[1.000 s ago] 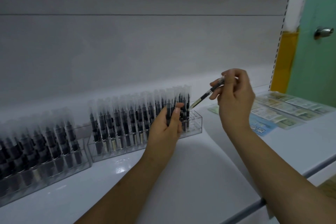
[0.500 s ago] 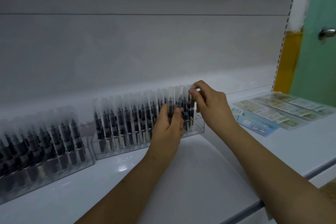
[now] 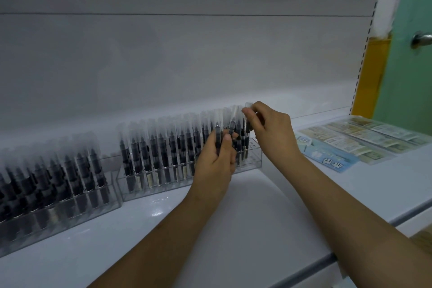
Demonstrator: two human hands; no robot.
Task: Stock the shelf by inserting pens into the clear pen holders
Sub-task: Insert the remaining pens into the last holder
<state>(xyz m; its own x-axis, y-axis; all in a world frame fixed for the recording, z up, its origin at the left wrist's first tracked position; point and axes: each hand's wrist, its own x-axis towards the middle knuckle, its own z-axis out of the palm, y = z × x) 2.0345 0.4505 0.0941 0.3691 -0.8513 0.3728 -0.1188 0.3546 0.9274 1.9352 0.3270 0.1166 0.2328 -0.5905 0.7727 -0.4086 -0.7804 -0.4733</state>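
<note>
A clear pen holder (image 3: 253,161) stands on the white shelf (image 3: 257,217), packed with several black pens with clear caps (image 3: 163,147). My left hand (image 3: 215,163) grips a small bunch of the same pens (image 3: 218,138) upright in front of the holder's right end. My right hand (image 3: 271,133) pinches the clear cap of one pen (image 3: 247,128) that stands upright at the holder's far right end. Whether that pen sits fully in its slot is hidden by the other pens.
A second clear holder (image 3: 58,213) full of black pens stands at the left. Flat printed packets (image 3: 350,145) lie on the shelf to the right. A green door with a metal knob (image 3: 420,40) is at the far right. The shelf's front edge (image 3: 327,262) runs near my right forearm.
My right hand carried a tilted pen from above the shelf down to the holder's right end and stood it upright there. My left hand kept its bunch in place.
</note>
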